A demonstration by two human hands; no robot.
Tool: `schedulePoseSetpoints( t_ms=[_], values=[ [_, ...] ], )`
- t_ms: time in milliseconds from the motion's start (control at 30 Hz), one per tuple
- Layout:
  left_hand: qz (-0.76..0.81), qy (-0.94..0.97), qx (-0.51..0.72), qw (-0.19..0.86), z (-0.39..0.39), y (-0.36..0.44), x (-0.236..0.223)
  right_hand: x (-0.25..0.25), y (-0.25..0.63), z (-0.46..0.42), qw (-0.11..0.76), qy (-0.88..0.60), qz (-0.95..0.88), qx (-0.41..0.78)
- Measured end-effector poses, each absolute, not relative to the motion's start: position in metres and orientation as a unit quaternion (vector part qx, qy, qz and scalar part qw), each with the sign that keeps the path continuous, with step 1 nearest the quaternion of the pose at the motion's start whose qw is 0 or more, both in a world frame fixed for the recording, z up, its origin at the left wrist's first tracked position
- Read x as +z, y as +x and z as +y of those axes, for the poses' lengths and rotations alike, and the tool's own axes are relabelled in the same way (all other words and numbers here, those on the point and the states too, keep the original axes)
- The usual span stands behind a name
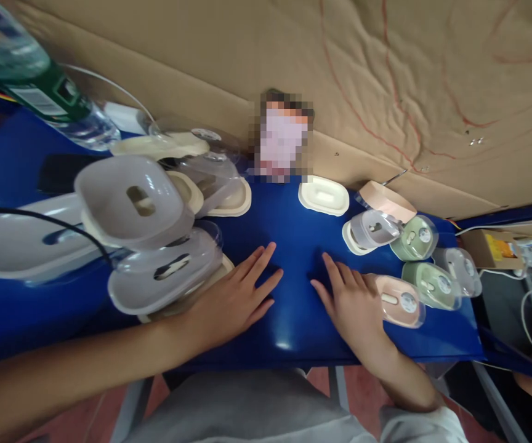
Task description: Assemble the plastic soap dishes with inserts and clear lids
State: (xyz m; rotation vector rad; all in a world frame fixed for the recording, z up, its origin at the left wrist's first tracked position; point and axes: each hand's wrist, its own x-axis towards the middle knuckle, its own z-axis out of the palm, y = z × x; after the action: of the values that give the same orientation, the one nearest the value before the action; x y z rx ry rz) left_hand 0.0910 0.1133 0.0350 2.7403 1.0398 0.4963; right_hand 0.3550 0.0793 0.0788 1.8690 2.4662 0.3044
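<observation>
My left hand (pixel 241 292) lies flat on the blue tabletop (pixel 289 227) with its fingers spread and holds nothing. Beside it on the left are stacked grey oval plastic dishes with a slot in the bottom, the upper one (pixel 118 184) resting above a lower one (pixel 169 271). My right hand (pixel 351 295) also rests on the table, fingers extended, holding nothing. Close to its outer side sits a pink oval case with a clear lid (pixel 399 301). Behind the hands, a cream oval tray (pixel 324 195) lies by the back board.
Green cases (pixel 432 284), a grey case (pixel 372 227) and a tilted pink piece (pixel 388 202) cluster at right. A large water bottle (pixel 48 86) stands back left. A blurred-out phone (pixel 282 135) leans on the brown covering. A black cable (pixel 39 218) crosses the left dishes.
</observation>
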Motion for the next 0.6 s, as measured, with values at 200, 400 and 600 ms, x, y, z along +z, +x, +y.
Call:
schedulePoseSetpoints(
  t_ms=[200, 400, 600],
  values=[
    [0.300, 0.932, 0.189, 0.078, 0.112, 0.092, 0.057, 0.067, 0.347, 0.089, -0.055, 0.499, 0.864, 0.039],
    [0.353, 0.890, 0.286, 0.041, 0.067, 0.058, 0.078, 0.061, 0.353, 0.100, -0.084, 0.489, 0.868, 0.022],
    [0.506, 0.828, 0.238, 0.049, 0.019, 0.045, 0.044, 0.059, 0.344, 0.096, -0.095, 0.478, 0.873, 0.016]
  ],
)
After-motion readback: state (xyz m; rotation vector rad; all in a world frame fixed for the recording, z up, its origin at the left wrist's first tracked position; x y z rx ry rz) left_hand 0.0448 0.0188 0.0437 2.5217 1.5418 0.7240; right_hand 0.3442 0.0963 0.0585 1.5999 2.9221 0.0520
